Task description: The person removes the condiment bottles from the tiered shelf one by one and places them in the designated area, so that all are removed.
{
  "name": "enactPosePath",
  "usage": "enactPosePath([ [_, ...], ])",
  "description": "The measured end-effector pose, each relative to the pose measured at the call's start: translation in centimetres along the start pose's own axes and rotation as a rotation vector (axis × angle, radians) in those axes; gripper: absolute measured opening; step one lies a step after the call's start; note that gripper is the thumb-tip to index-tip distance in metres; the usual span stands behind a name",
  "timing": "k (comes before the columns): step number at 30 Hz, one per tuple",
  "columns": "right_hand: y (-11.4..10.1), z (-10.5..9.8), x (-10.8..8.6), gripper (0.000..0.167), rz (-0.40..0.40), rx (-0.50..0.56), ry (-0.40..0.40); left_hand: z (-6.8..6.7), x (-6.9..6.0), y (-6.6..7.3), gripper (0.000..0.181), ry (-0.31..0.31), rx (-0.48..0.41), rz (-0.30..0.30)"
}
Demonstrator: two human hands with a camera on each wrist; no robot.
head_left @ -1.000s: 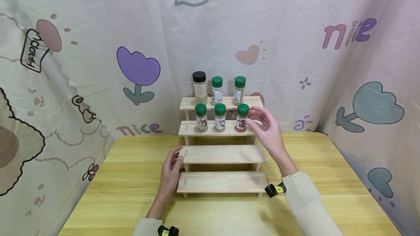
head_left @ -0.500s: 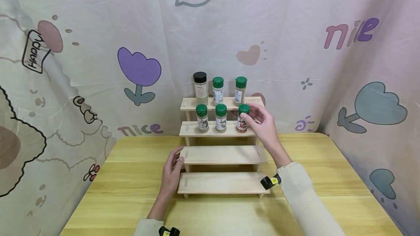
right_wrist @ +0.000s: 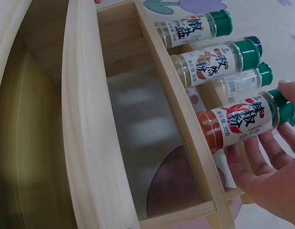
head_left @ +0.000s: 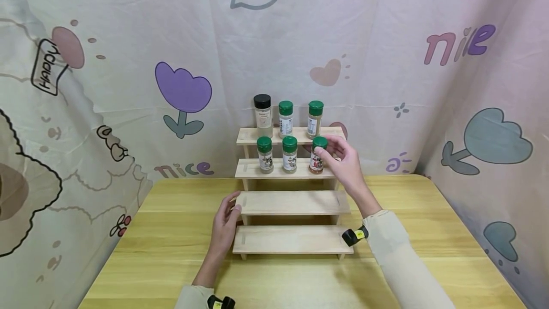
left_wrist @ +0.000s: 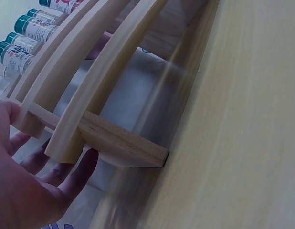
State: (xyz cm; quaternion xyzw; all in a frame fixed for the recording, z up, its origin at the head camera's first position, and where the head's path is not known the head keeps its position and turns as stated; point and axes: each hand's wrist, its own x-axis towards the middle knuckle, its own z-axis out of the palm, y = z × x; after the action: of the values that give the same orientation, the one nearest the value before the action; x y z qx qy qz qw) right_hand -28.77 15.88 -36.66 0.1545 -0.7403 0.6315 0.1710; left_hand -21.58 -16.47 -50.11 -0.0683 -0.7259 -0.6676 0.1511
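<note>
A stepped wooden shelf rack stands on the table, spice jars on its two upper tiers. My right hand pinches the green cap of a spice jar with red powder, upright at the right of the second tier from the top. The right wrist view shows thumb and fingertip on either side of that jar's cap, its base at the tier. My left hand holds the rack's left end at the third tier, thumb in front and fingers behind; in the left wrist view its fingers curve about the step ends.
Two green-capped jars share the second tier. Behind them on the top tier are a taller black-capped jar and two green-capped jars. A printed cloth hangs behind the wooden table.
My right hand has moved left from beside the red-powder jar, and its thumb has come onto the cap. The left hand has stayed at the rack's left end.
</note>
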Motion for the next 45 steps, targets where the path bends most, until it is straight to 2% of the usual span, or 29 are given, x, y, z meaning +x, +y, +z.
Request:
enactPosePath([
  [7,-0.5,-0.6,-0.7,0.041,-0.022,0.040,0.024,0.0,0.0,-0.1,0.038,-0.014,0.004,-0.004],
  [12,-1.0,-1.2,-1.4,0.042,-0.037,0.067,0.040,-0.2,0.2,0.1,0.038,0.005,0.011,0.010],
  [20,-1.5,-3.3,-3.3,0.039,-0.033,0.089,0.093,0.0,0.6,0.4,0.038,-0.010,0.018,0.005],
  [26,-1.2,-4.8,-4.7,0.036,-0.044,0.136,0.110,0.1,0.6,0.1,0.038,-0.008,0.015,-0.007],
  [45,0.9,-9.1,-6.7,0.037,-0.034,0.107,0.158,-0.1,0.3,0.0,0.038,-0.009,-0.002,-0.013],
])
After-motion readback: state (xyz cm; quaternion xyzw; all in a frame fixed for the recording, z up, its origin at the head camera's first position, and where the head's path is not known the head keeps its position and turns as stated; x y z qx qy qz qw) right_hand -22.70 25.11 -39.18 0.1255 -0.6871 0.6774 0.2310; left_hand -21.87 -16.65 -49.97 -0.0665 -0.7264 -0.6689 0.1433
